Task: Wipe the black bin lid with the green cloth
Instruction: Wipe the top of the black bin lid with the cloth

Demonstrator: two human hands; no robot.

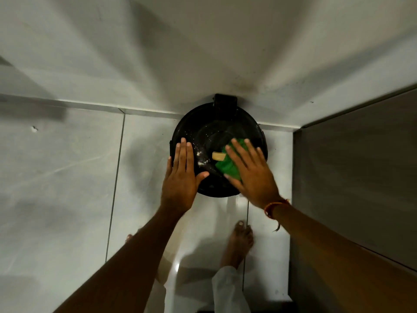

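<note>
The round black bin lid (209,129) lies closed on a bin against the wall, with a hinge block at its far edge. White crumbs speckle its left half. My left hand (180,177) rests flat on the lid's left rim, fingers straight and together. My right hand (250,175) presses flat on the green cloth (226,164) on the lid's right half, fingers spread. A small yellow piece (218,156) sticks out from the cloth's left edge.
Glossy pale floor tiles (67,177) surround the bin. A white wall (203,53) stands behind it. A grey cabinet side (354,177) rises close on the right. My bare right foot (240,240) stands just below the bin.
</note>
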